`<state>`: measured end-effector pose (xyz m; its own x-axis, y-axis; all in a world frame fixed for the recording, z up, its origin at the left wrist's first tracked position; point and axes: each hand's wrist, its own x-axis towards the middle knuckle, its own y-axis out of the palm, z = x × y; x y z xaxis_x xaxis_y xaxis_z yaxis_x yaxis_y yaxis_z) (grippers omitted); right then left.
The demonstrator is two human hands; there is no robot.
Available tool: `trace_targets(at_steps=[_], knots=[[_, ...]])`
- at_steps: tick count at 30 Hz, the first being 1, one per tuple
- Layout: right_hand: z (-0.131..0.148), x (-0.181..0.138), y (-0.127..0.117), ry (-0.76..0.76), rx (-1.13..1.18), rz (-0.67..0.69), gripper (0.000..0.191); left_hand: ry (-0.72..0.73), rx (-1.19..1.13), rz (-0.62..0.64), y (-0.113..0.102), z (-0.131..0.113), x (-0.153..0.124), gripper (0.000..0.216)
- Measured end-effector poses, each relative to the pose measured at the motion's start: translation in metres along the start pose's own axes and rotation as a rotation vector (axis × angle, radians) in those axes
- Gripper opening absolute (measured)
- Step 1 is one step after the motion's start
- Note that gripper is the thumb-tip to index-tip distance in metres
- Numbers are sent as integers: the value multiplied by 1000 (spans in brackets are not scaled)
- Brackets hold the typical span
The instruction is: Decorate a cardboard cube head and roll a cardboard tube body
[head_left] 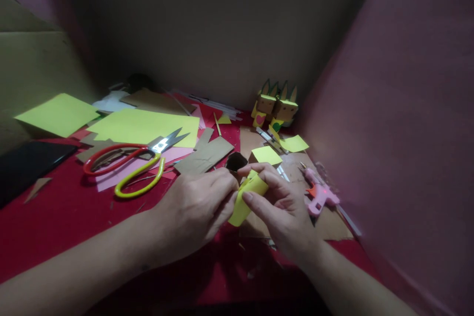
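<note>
A small piece of yellow paper (240, 212), bent into a curved or folded shape, is between my two hands. My right hand (287, 207) pinches it from the right, with the thumb on the near face and the fingers over the top. On its left edge, my left hand (198, 202) is closed with the fingertips pressed at the paper; part of its grip is hidden behind the knuckles. Just beyond the hands is a yellow-topped cardboard box (266, 155), beside a dark opening in a piece that I cannot make out.
Scissors (159, 145) with red and yellow handles lie left on yellow sheets (144, 123) and cardboard scraps (205, 155). A pink glue gun (320, 190) rests right on a cardboard sheet (329, 227). Two eared cardboard figures (276, 103) stand at the back. A pink wall (400, 133) bounds the right.
</note>
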<state>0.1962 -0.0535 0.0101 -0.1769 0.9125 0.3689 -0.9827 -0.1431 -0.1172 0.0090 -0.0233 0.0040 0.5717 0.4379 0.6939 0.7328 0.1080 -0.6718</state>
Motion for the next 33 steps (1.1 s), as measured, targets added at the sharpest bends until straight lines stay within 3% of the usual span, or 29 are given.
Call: trace_targets(at_steps=[5,12,16,24,28,33], knots=[[-5,2,-5,66,124,49,24,-179,-187,22,0,-2,3,18],[-13,7,-11,164,365,137,29,-560,-645,200,-5,-4,6,25],[-12,11,-12,155,446,168,30,-646,-761,230,-6,-2,10,24],[-5,16,-12,211,476,72,13,-532,-665,225,-15,-4,14,26],[-5,17,-11,235,434,39,27,-372,-428,161,-12,-6,11,21],[-10,15,-10,253,251,-14,48,-85,-116,-58,-1,-6,4,16]])
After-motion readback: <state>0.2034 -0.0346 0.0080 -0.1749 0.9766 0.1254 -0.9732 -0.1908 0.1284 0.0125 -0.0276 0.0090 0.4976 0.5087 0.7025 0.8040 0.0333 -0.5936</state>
